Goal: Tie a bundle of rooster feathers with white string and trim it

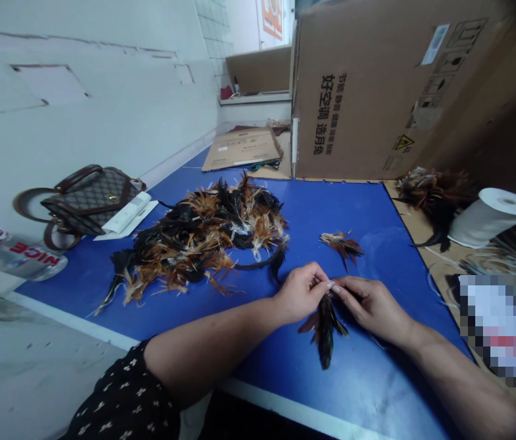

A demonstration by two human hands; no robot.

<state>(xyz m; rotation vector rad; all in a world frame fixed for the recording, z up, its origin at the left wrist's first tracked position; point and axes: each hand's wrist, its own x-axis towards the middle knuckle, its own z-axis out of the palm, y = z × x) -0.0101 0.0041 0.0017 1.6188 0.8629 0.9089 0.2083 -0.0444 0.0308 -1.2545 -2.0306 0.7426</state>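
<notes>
Both my hands meet over the blue table, pinching the pale tied end of a small feather bunch (325, 333). Its dark green-black and brown feathers hang down from the fingertips. My left hand (301, 293) grips that end between thumb and index finger. From the other side, my right hand (372, 305) pinches the same end. Just beyond the hands lies a second small brown feather bunch (342, 245). To the left spreads a big pile of black and orange-brown feather bunches (203, 235).
A handbag (97, 198), a folded paper (127, 217) and a plastic bottle (14, 253) lie at left. A large cardboard box (377, 91) stands behind. At right are a white spool (491, 220) and more feathers (436, 189). Flat cardboard (242, 148) lies at the back.
</notes>
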